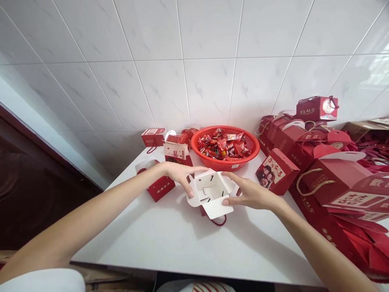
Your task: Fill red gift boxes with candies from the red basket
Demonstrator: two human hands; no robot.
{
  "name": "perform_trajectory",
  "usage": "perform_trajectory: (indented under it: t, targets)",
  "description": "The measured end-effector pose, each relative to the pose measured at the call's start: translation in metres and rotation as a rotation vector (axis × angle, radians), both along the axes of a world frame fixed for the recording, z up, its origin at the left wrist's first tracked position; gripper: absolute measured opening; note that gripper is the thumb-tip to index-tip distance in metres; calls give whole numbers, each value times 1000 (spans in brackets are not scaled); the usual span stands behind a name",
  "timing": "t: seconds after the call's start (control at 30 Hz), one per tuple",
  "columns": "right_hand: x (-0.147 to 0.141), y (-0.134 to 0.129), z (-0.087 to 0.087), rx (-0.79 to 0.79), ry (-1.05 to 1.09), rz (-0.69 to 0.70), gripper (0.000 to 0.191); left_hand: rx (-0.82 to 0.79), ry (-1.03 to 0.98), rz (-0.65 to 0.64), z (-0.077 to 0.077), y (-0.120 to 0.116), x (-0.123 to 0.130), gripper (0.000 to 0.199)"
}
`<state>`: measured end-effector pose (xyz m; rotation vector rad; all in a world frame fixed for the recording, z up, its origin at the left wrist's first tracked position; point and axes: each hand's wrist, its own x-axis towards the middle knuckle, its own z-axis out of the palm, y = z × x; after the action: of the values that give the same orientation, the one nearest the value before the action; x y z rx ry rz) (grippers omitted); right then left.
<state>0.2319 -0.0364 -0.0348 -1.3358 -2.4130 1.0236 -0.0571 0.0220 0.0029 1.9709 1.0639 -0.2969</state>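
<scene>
An open gift box [214, 186] with a white inside stands at the middle of the white table, its flaps spread and a dark red cord hanging at its front. My left hand [182, 176] grips its left side, thumb on the left flap. On the right side, my right hand [247, 192] holds the box with its thumb on the front flap and its fingers behind. Inside the box, small dark cord ends show on the white walls. Just behind is a red basket [225, 164] with many red-wrapped candies [225, 144].
Red boxes stand on the left [161, 188] and behind my left hand [176, 154]. A small box [153, 138] lies near the wall. Right of the basket stands a picture box [276, 172], beside a large pile of red boxes [343, 178]. The tiled wall [209, 89] bounds the table [182, 243].
</scene>
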Motion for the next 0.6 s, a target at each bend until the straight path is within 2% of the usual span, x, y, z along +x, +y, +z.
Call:
perform_trajectory:
  t: [0.1,0.2,0.27,0.33,0.43,0.53,0.6]
  targets:
    - [3,9,20,119,5,-38,72,15,70,-24,4,1,10,123]
    - [4,28,43,276,38,-196,52,114,162,-14,18,2,21,119]
    - [4,47,51,348,59,-291,42,182,219,-12,30,3,25,108]
    - [4,70,51,373,77,-351,35,257,196,4,44,5,28,82]
    - [1,103,39,328,23,-379,27,434,9,89,56,15,35,43]
    - [-6,127,24,192,-65,-250,21,536,-185,157,51,39,46,23]
    - [-13,136,16,129,-86,-192,21,478,-189,189,36,63,56,14]
